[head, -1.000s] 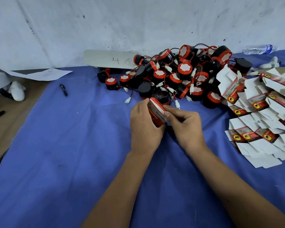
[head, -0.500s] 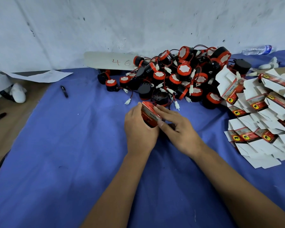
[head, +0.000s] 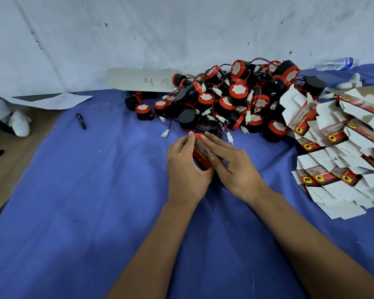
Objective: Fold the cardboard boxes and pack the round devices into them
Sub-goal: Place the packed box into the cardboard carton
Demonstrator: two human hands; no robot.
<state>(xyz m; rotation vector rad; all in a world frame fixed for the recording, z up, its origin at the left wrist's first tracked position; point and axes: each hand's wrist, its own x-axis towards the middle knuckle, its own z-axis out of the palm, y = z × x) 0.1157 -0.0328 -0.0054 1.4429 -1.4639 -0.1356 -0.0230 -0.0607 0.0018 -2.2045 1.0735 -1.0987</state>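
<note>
A small red and white cardboard box (head: 201, 152) sits tilted between my hands at the middle of the blue cloth. My left hand (head: 185, 171) wraps it from the left. My right hand (head: 231, 165) lies over its right side with fingers stretched along its top edge. Just behind is a pile of round black devices with red rims, white faces and wired white plugs (head: 231, 100). Flat unfolded boxes (head: 341, 152), white with red panels and yellow logos, are heaped at the right. What is inside the held box is hidden.
A blue cloth (head: 84, 201) covers the table; bare brown table shows at the left. A black pen (head: 81, 121) lies on the cloth at the left. A white board marked 46 (head: 138, 80) leans on the wall. A plastic bottle (head: 335, 64) lies at the far right.
Both hands and the box have shifted slightly left and down toward the cloth. My right fingers have slid further over the box's top edge.
</note>
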